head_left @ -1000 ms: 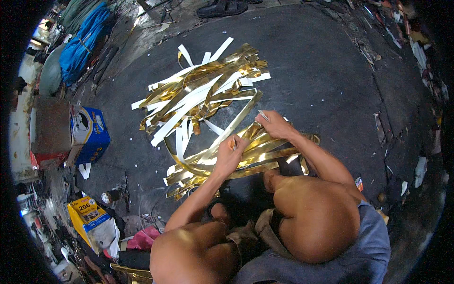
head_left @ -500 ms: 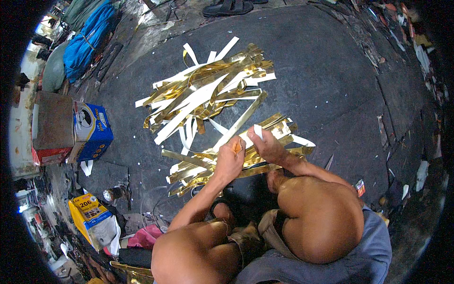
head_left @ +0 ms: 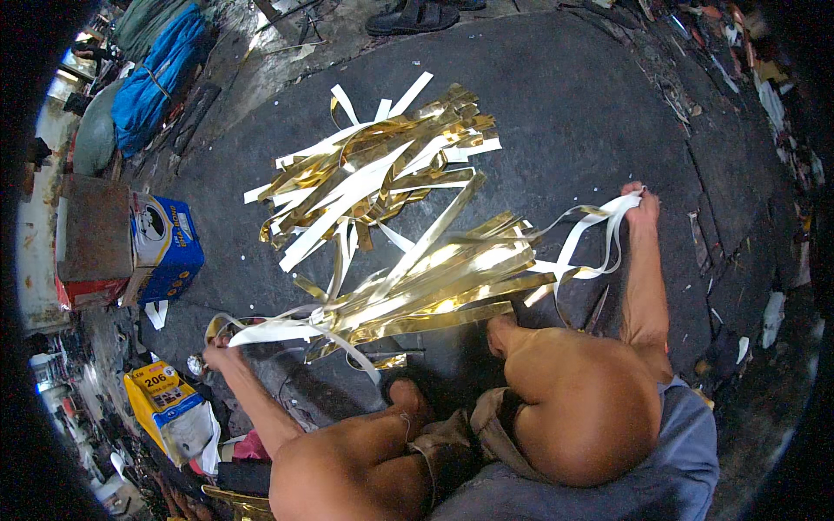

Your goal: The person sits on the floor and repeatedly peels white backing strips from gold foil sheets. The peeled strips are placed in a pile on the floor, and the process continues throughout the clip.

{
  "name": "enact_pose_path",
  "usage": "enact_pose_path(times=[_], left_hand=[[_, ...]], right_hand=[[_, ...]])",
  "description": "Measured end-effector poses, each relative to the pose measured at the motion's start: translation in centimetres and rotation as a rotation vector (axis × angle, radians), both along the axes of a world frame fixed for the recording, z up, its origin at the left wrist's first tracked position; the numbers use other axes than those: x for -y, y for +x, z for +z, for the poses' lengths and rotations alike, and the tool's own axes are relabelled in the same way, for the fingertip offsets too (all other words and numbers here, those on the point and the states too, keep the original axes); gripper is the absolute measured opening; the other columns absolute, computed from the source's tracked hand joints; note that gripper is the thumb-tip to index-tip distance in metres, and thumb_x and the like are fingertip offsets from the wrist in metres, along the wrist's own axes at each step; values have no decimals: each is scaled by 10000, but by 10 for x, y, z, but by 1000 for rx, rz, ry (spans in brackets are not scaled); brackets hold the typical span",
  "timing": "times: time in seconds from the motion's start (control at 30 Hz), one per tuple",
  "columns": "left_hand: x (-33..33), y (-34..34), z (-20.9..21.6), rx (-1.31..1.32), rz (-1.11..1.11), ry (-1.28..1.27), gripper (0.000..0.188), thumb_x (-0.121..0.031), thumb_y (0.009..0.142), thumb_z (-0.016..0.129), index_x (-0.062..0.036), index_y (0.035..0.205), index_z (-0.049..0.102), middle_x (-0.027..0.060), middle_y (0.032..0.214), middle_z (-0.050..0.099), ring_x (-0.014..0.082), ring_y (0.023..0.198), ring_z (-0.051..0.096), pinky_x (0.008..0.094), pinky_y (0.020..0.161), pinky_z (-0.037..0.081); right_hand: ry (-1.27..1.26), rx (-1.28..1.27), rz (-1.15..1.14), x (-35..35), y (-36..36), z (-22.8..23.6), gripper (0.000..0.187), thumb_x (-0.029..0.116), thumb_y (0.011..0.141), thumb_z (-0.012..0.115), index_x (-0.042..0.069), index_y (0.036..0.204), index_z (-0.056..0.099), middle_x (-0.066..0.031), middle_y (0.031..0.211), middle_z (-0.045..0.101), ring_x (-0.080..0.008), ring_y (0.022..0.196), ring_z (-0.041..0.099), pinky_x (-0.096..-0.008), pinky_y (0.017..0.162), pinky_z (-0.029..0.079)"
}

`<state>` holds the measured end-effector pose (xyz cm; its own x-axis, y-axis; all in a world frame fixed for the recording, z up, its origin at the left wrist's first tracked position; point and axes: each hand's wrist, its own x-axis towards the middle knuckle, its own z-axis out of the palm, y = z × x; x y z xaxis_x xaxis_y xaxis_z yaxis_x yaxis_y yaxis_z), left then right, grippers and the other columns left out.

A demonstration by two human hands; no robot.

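Observation:
My left hand [head_left: 217, 352] is far out to the left, closed on the end of a white and gold strip [head_left: 269, 332] that runs back to the near pile. Out to the right, my right hand [head_left: 641, 207] grips a bunch of white strips [head_left: 599, 213], whose loops hang down toward the same pile. Between them the near pile of shiny gold strips [head_left: 434, 278] lies on the dark mat in front of my feet. Behind it is a second pile of gold and white strips [head_left: 373, 165]. One long strip [head_left: 434, 230] lies across both piles.
A cardboard box [head_left: 161, 247] with blue and white sides stands at the left. Nearer is a yellow and white bag [head_left: 169, 404]. A blue wrapped bundle [head_left: 156, 82] lies at the back left, and black sandals [head_left: 413, 19] sit at the far edge of the dark mat [head_left: 591, 113].
My hands were close together over the near pile and have moved wide apart, one to each side. Strips are now drawn outward from the pile in both hands.

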<state>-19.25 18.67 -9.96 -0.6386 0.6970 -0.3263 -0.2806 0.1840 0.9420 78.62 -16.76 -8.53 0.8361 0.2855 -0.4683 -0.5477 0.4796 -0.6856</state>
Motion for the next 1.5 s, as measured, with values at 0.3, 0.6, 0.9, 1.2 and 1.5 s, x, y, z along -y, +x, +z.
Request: enact_pose_path(times=[0.3,0.6,0.9,1.2,1.5], left_hand=[[28,283,85,-367,-360,136,223,-286,946,570,-121,799,539,-6,702,512,98,613,491,269,564,437],[144,419,97,-240,-1117,125,204,-221,876,658,-74,899,519,-26,801,484,62,723,446,228,623,378],[157,454,137,-285,-1538,178,225,-218,836,737,-63,800,579,-46,641,510,48,627,446,244,550,376],[152,459,172,-292,-1524,300,275,-258,940,619,-14,816,595,66,693,592,105,700,511,321,614,444],[154,443,178,-396,-1476,403,210,-186,943,582,-3,842,585,91,677,567,140,611,495,332,566,414]], right_hand=[[-1072,1566,1168,-175,-183,31,426,364,798,731,197,1175,628,-93,1084,641,-315,984,620,-401,862,485],[-937,1713,1152,-170,-187,-22,271,297,849,683,198,1102,673,-78,900,584,-319,853,620,-435,737,492],[-559,1467,1270,-160,-241,79,217,242,901,600,32,857,634,-144,849,603,-319,806,615,-423,716,482],[-237,514,1525,-139,-342,157,275,283,998,503,57,861,581,66,696,474,-67,676,454,-280,610,400],[-109,856,1534,-150,-349,167,286,278,1006,506,41,852,548,31,710,443,-69,714,407,-259,640,373]])
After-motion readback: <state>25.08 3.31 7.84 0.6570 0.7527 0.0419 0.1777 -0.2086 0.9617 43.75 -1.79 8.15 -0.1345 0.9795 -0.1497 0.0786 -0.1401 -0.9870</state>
